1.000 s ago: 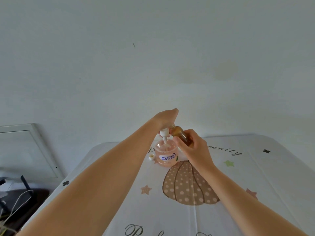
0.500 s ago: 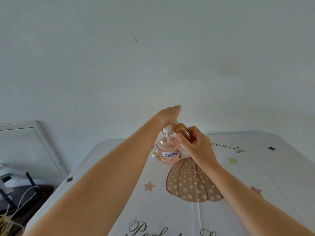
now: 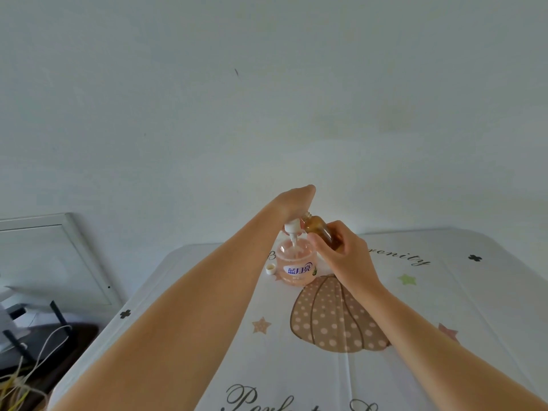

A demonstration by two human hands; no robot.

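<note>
A round pink soap bottle (image 3: 296, 266) with a blue and white label stands on the table, its white pump (image 3: 292, 228) on top. My left hand (image 3: 295, 200) rests over the pump head from above, its fingers hidden behind. My right hand (image 3: 345, 259) grips a small amber bottle (image 3: 321, 231), tilted with its open neck up against the pump's spout. A small white cap (image 3: 270, 268) lies on the table just left of the soap bottle.
The table wears a white cloth (image 3: 444, 292) printed with a dotted brown pumpkin (image 3: 335, 318), stars and script. A pale wall rises behind. At the left are a grey framed panel (image 3: 59, 256), a dark stand (image 3: 56, 315) and loose cords (image 3: 17, 381).
Both hands, the soap bottle and the amber bottle keep their places relative to each other. The view has shifted slightly, so the table sits a little differently in frame.
</note>
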